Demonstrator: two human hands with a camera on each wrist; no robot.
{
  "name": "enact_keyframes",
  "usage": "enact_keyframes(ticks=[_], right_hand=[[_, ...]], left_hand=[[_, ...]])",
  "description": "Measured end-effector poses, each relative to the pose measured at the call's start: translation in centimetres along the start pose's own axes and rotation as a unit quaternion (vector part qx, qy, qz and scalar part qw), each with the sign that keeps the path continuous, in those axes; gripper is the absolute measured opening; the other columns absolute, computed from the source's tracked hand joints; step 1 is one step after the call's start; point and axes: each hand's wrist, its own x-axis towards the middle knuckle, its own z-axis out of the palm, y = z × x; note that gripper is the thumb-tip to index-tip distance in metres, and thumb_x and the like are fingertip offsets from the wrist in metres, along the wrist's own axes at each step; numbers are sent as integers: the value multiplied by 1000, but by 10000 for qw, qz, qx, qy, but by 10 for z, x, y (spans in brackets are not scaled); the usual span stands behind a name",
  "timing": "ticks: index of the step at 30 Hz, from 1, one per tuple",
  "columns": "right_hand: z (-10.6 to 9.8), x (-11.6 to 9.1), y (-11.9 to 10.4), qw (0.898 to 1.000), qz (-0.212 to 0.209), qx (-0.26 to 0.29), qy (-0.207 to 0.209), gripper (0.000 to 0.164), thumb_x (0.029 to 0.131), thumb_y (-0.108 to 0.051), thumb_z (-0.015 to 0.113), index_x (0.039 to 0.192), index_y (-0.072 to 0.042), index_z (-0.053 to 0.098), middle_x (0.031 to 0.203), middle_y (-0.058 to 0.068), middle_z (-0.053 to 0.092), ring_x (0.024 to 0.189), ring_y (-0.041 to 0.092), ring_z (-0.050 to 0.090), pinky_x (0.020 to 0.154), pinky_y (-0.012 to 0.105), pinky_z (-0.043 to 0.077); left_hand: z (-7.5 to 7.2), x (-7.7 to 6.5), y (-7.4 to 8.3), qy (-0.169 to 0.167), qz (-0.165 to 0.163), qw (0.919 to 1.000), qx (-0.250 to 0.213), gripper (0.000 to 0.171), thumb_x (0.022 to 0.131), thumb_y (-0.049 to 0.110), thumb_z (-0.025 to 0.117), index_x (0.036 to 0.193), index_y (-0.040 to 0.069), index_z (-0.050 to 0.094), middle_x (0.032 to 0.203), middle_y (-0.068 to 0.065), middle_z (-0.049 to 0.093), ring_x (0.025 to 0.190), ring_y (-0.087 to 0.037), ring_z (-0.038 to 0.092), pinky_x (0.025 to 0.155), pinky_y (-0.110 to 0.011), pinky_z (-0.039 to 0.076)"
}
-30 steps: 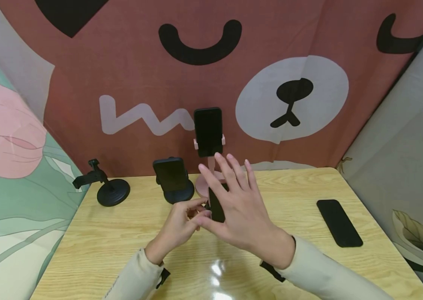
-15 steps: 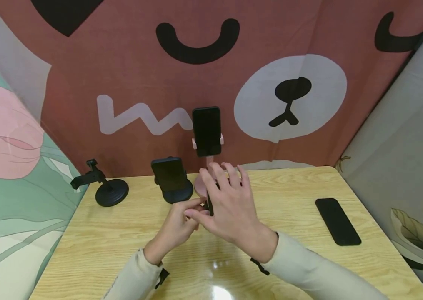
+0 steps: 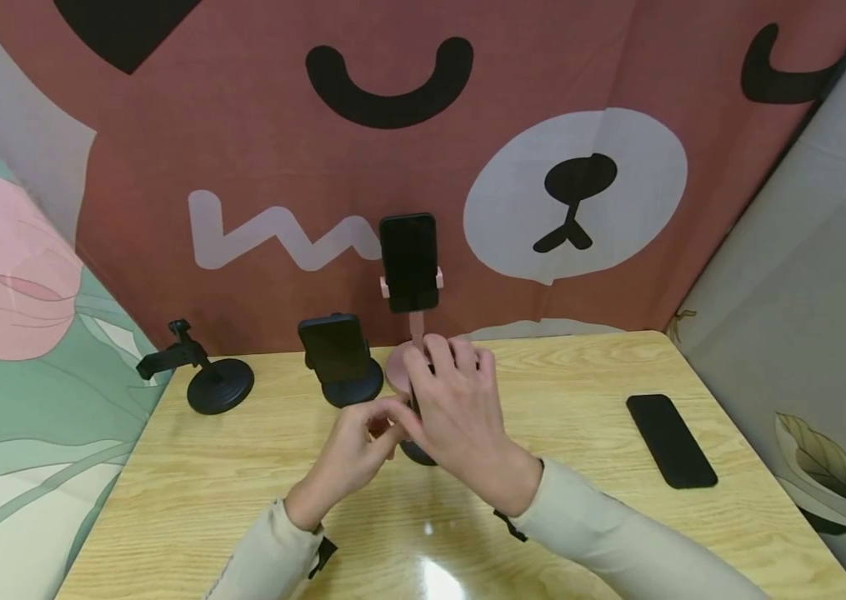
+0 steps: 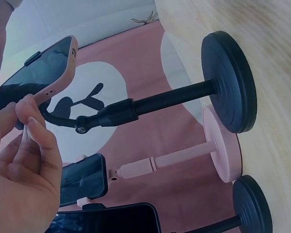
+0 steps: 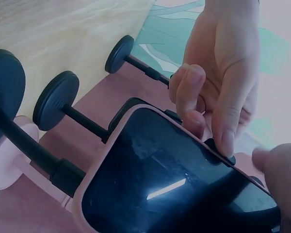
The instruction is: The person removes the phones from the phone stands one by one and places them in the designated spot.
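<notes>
A smartphone [image 5: 136, 155] in a pink case sits in the clamp [image 5: 218, 151] of a black phone stand [image 4: 169, 99]. In the left wrist view, the phone [image 4: 43, 73] tilts above the stand's bent neck, its round base upright on the table. My left hand [image 3: 358, 446] pinches the clamp at the phone's edge between thumb and fingers. From the other side my right hand [image 3: 460, 412] grips the phone with bent fingers. That hand hides most of the phone in the head view, where the stand's base [image 3: 417, 452] shows below.
A pink stand [image 3: 397, 367] holding a phone [image 3: 409, 262] rises behind my hands. To its left, another black stand [image 3: 366, 385] bears a phone [image 3: 334, 348]. A third black stand [image 3: 220, 386] has no phone. One phone [image 3: 672, 442] lies flat at right on the wooden table [image 3: 588, 517].
My right hand, spread beside the phone a second ago, has moved slightly left and curled its fingers over it. The left hand keeps its pinch in nearly the same place.
</notes>
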Motion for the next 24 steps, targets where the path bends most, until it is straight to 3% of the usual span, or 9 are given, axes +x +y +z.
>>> enact_keyframes(ticks=[5, 13, 24], right_hand=[[2, 1, -1, 9998, 15, -199, 14, 45, 89, -53, 73, 96, -12, 58, 101, 9, 59, 87, 28, 49, 70, 41, 41], [0, 3, -1, 9997, 101, -187, -89, 45, 89, -53, 73, 94, -12, 56, 100, 9, 59, 85, 28, 49, 68, 41, 39], [-1, 5, -1, 9996, 67, -228, -147, 40, 89, -48, 74, 93, -12, 56, 96, 8, 57, 82, 27, 46, 66, 39, 36]], left_hand=[[0, -1, 1, 97, -137, 9998, 77, 11, 95, 9, 71, 105, 9, 74, 83, -6, 71, 49, 0, 53, 44, -25, 48], [5, 2, 0, 478, 411, 9970, 446, 13, 91, 5, 74, 101, 12, 70, 84, -3, 65, 54, 1, 48, 48, -21, 46], [5, 4, 0, 527, 591, 9947, 650, 20, 90, 0, 73, 103, 13, 67, 78, 1, 58, 56, 1, 47, 49, -20, 44]])
